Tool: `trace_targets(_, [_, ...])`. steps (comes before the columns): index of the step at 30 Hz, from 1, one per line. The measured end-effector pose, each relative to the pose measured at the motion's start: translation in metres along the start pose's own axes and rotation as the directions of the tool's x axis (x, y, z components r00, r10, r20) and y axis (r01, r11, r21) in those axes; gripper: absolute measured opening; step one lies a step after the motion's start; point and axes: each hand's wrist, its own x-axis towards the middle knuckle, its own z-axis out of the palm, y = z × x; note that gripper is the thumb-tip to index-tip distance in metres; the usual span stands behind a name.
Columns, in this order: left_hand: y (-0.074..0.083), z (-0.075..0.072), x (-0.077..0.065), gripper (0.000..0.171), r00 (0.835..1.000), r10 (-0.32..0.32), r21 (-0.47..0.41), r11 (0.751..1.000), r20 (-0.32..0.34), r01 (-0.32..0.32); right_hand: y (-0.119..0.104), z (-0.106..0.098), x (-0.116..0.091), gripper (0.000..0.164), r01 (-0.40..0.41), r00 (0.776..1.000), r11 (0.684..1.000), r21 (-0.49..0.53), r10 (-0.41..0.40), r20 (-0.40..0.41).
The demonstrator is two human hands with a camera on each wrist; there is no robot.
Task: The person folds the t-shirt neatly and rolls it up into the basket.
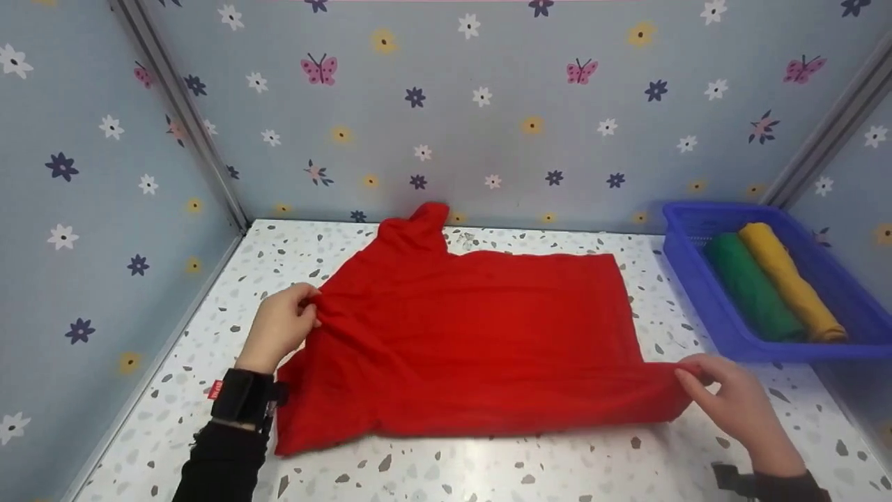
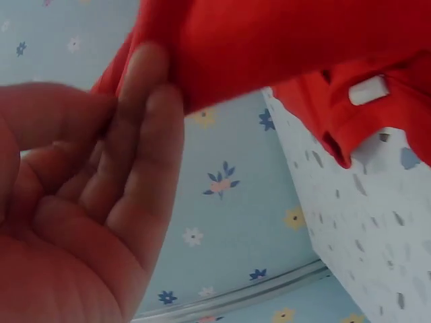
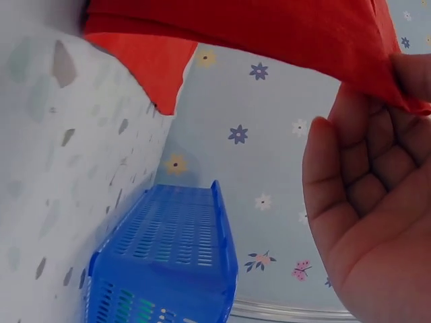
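A red T-shirt lies sideways on the speckled table, one sleeve pointing to the back wall. My left hand pinches its cloth at the left, between thumb and fingertips. In the left wrist view a white label shows on the red fabric, beyond the left hand. At the front right, my right hand pinches a corner of the shirt and holds that edge raised. The right wrist view shows the cloth stretched out from the thumb and fingers of the right hand.
A blue plastic basket with slotted sides stands at the right by the back wall. Inside it lie a rolled green cloth and a rolled yellow cloth. Flower-patterned walls enclose the speckled table at the back and both sides.
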Motion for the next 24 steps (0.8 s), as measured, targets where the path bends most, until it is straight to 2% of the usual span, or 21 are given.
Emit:
trace_targets(3, [0.006, 0.001, 0.006, 0.024, 0.993, 0.071, 0.016, 0.997, -0.096, -0.070, -0.001, 0.001, 0.007, 0.016, -0.014, 0.999, 1.000, -0.002, 0.014, -0.035])
trace_targets(5, [0.011, 0.002, 0.010, 0.027, 0.981, 0.109, 0.002, 0.994, -0.162, -0.110, -0.002, 0.001, 0.012, 0.014, -0.018, 0.998, 1.000, -0.005, 0.017, -0.063])
trace_targets(10, [0.023, 0.004, 0.024, 0.028, 0.935, 0.171, -0.063, 0.978, -0.310, -0.199, 0.000, 0.006, 0.021, 0.012, -0.047, 0.988, 0.999, 0.000, 0.047, -0.146])
trace_targets(12, [0.027, 0.004, 0.030, 0.026, 0.917, 0.193, -0.079, 0.969, -0.351, -0.234, 0.002, 0.009, 0.025, 0.012, -0.070, 0.982, 0.997, 0.012, 0.071, -0.175])
trace_targets(15, [0.031, 0.006, 0.038, 0.025, 0.898, 0.212, -0.101, 0.958, -0.386, -0.270, 0.006, 0.013, 0.031, 0.013, -0.100, 0.973, 0.995, 0.014, 0.101, -0.209])
trace_targets(18, [0.034, 0.008, 0.044, 0.025, 0.895, 0.209, -0.120, 0.954, -0.394, -0.276, 0.010, 0.018, 0.038, 0.012, -0.111, 0.968, 0.994, 0.013, 0.111, -0.224])
trace_targets(24, [0.032, 0.018, 0.054, 0.025, 0.907, 0.204, -0.128, 0.955, -0.368, -0.267, 0.020, 0.027, 0.048, 0.011, -0.148, 0.972, 0.989, 0.009, 0.147, -0.184])
